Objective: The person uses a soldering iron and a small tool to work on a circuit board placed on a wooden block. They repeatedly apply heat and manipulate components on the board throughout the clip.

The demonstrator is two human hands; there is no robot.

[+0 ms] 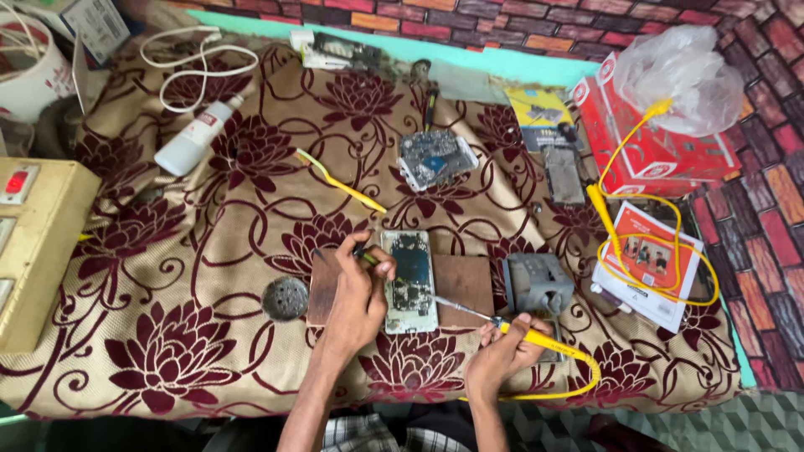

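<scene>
An opened phone (409, 280) with its circuit board bared lies on a brown wooden board (462, 280) at the table's front. My left hand (358, 293) rests on the board's left part and pinches a thin tool against the phone's left edge. My right hand (505, 347) grips a yellow-handled soldering iron (536, 336) whose metal tip (452, 306) reaches the phone's lower right edge. Its yellow cord (578, 381) loops off to the right.
A grey metal iron stand (538, 283) sits right of the board, a round metal disc (285, 298) to its left. Farther back lie a yellow toothbrush (339, 181), another opened phone (435, 156), a white bottle (194, 138), red boxes (649, 151). A beige switch box (38, 243) stands at the left.
</scene>
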